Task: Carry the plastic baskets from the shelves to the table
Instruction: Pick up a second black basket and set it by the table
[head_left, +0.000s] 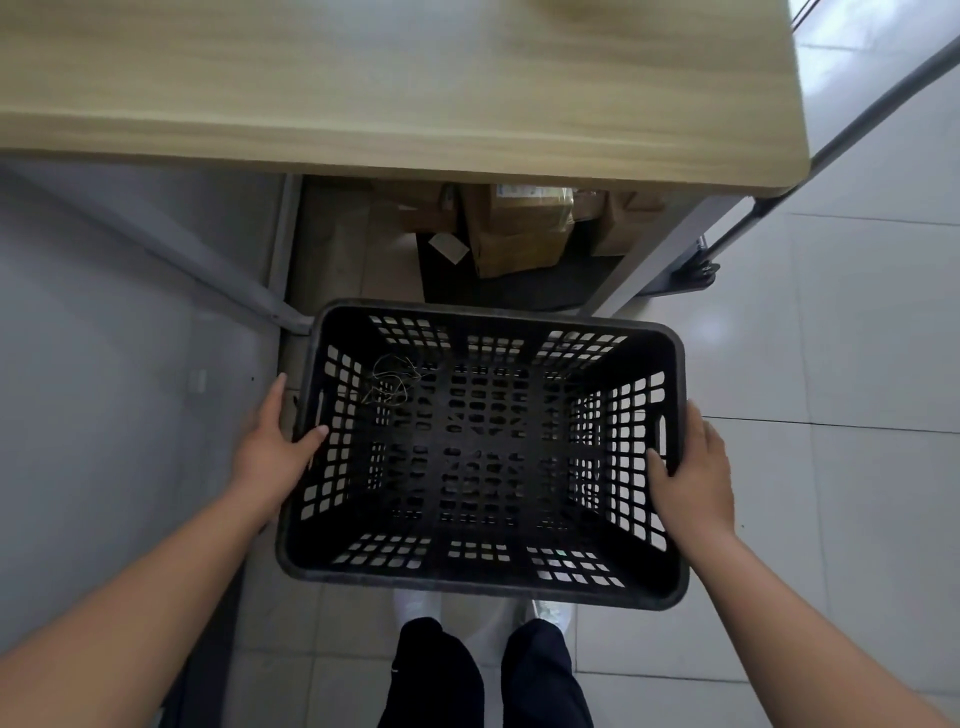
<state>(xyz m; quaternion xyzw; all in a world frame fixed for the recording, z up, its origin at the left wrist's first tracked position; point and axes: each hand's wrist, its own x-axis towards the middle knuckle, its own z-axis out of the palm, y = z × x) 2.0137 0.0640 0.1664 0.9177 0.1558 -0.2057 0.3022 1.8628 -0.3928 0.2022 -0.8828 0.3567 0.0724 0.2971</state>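
I hold a black plastic basket (483, 579) with slotted walls and floor, level, in front of me above the tiled floor. My left hand (275, 447) grips its left short wall, thumb over the rim. My right hand (693, 467) grips the right short wall the same way. A thin tangle of wire or thread (389, 382) lies inside at the far left. The light wooden table (405, 93) stretches across the top of the view, its near edge just beyond the basket.
Cardboard boxes (519, 228) sit on the floor under the table. Grey metal table legs (654, 249) and a slanted brace (171, 244) stand near the basket's far corners. A grey pole (883, 98) runs diagonally at the right. My legs and feet (483, 670) are below.
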